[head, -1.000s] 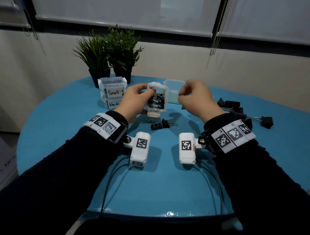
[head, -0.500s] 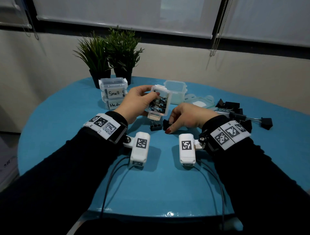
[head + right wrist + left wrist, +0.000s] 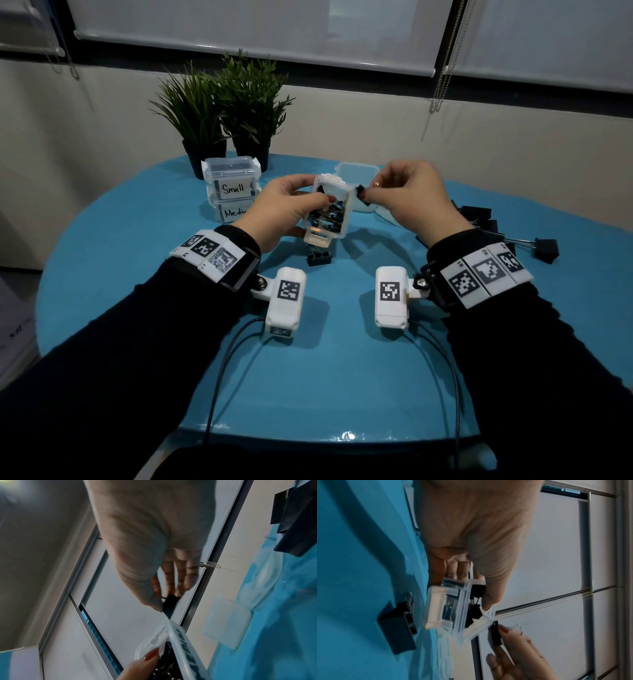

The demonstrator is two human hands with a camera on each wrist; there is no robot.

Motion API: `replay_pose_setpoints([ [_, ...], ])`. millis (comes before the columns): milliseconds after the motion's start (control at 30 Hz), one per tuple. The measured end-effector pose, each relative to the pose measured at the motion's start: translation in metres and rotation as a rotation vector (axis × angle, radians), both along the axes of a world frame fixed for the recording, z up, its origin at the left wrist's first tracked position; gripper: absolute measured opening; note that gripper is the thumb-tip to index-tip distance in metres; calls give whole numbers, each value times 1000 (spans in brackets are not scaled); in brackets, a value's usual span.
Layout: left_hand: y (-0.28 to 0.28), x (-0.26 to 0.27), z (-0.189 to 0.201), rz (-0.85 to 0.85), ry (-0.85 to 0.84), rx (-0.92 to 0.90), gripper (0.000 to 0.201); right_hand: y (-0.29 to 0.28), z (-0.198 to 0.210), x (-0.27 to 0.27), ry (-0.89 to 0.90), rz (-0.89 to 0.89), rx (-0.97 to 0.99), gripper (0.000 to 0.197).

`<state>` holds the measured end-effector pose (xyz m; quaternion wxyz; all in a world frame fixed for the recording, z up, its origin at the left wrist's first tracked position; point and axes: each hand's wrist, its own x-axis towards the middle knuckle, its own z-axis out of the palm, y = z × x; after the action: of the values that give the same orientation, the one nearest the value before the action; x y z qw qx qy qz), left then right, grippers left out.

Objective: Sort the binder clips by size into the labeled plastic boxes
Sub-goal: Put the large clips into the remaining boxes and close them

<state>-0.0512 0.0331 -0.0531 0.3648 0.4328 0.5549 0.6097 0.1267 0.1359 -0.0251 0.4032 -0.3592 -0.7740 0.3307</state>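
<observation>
My left hand (image 3: 284, 209) grips a small clear plastic box (image 3: 330, 209) tilted above the table, with several black binder clips inside. My right hand (image 3: 407, 195) pinches a small black binder clip (image 3: 361, 196) at the box's upper right rim. The left wrist view shows that clip (image 3: 495, 632) just outside the clear box (image 3: 453, 608). In the right wrist view the clip (image 3: 170, 601) sits between thumb and fingers above the box (image 3: 173, 632). One black clip (image 3: 318, 257) lies on the blue table under the box. Larger black clips (image 3: 479, 219) are piled at the right.
Two stacked closed boxes labelled Small (image 3: 233, 178) and Medium (image 3: 233, 212) stand at the back left before two potted plants (image 3: 226, 113). An open empty box (image 3: 356, 171) and clear lids lie behind my hands. The round table's (image 3: 342, 377) front edge is near me.
My right hand has lifted from the table, where it picked a small clip, and brought the clip up to the box's rim. The left hand kept holding the box.
</observation>
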Motion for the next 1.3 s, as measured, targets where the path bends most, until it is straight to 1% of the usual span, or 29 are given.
replay_pose_setpoints([
  [100,0,1,-1,-2,-3,-2,36,-6,3,-2,229,109,116,12],
  [167,0,1,-1,0,1,-3,37,-11,4,-3,295,180,175,11],
  [267,0,1,0,-3,19,-8,37,-17,1,-8,332,266,188,14],
  [367,-1,2,-1,-10,44,-10,33,-17,-3,-12,267,265,244,13],
  [533,-2,3,0,-18,51,-16,27,-15,-6,-16,140,200,353,8],
  [667,-2,5,0,6,44,-17,22,-12,-6,-18,66,162,452,8],
  [767,-2,7,1,2,46,-10,19,-11,-7,-20,30,144,524,9],
  [933,-2,10,1,-2,62,-11,19,-9,-7,-21,-18,102,585,7],
  [1067,-2,14,2,-10,48,-2,19,-9,-6,-24,-76,79,606,7],
  [1167,-2,17,3,-12,50,-1,23,-7,-5,-25,-100,69,565,9],
  [1300,-3,14,3,15,29,7,21,-6,-7,-24,-201,128,556,15],
])
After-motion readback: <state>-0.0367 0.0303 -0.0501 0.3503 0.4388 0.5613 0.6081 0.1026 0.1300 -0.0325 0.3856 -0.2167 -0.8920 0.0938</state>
